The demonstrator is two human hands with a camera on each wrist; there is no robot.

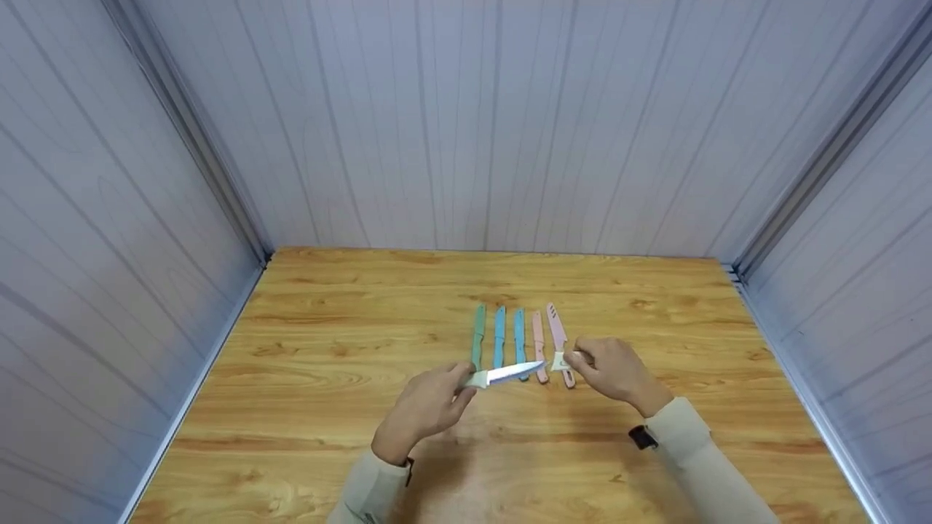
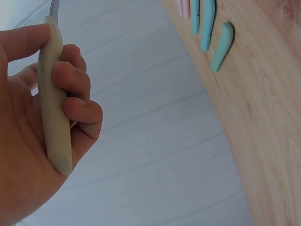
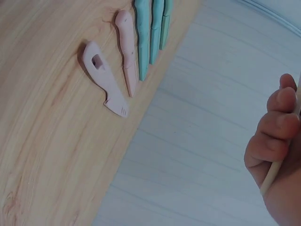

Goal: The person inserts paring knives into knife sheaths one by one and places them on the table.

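Note:
My left hand (image 1: 429, 404) grips a knife by its pale, off-white handle (image 2: 54, 103), fingers curled round it. The bare blade (image 1: 515, 372) points right, toward my other hand. In my right hand (image 1: 615, 370) is a flat, pale piece that looks like a knife sheath (image 1: 559, 362); the right wrist view shows only its thin edge between curled fingers. Beyond the hands several sheathed knives lie in a row: a green knife (image 1: 478, 331), two blue ones, a pink knife (image 1: 538, 331) and a broader lilac-pink knife (image 1: 556, 324). The raised blade and sheath cover parts of them.
Wood-grain tabletop (image 1: 328, 327) spreads under the knives and on both sides. Pale panelled walls (image 1: 466, 131) enclose the table at the back, left and right, with metal strips along the side edges.

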